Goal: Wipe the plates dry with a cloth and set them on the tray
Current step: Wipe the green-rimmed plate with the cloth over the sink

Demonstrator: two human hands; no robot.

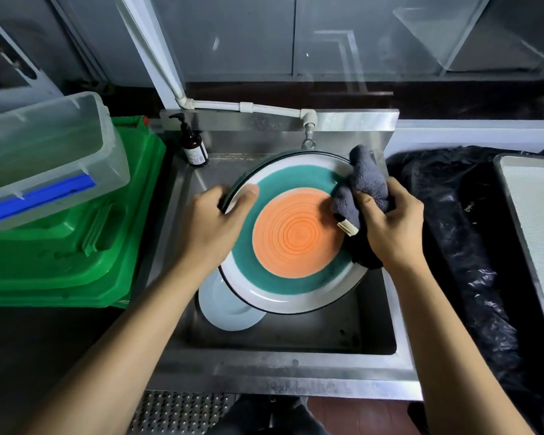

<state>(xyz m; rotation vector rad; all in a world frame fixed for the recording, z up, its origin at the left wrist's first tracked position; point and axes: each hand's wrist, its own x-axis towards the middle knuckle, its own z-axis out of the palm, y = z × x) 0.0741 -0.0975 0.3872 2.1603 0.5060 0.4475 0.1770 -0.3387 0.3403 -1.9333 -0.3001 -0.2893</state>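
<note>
The wiping step is underway: the left hand [214, 224] is gripping the left rim of the orange, teal and white plate [296, 237], thumb lying on its face, holding it tilted above the steel sink [296, 365]. The right hand [390, 227] is clutching a bunched grey cloth [363, 183] and pressing it against the plate's right side. A second, pale plate [226, 309] is lying in the basin, partly beneath the first. The tray [534, 208] is sitting to the right, beyond a black plastic bag [453, 230]. Next, judging from this, the cloth needs working round the remaining face and the underside before the plate is carried across to the tray.
</note>
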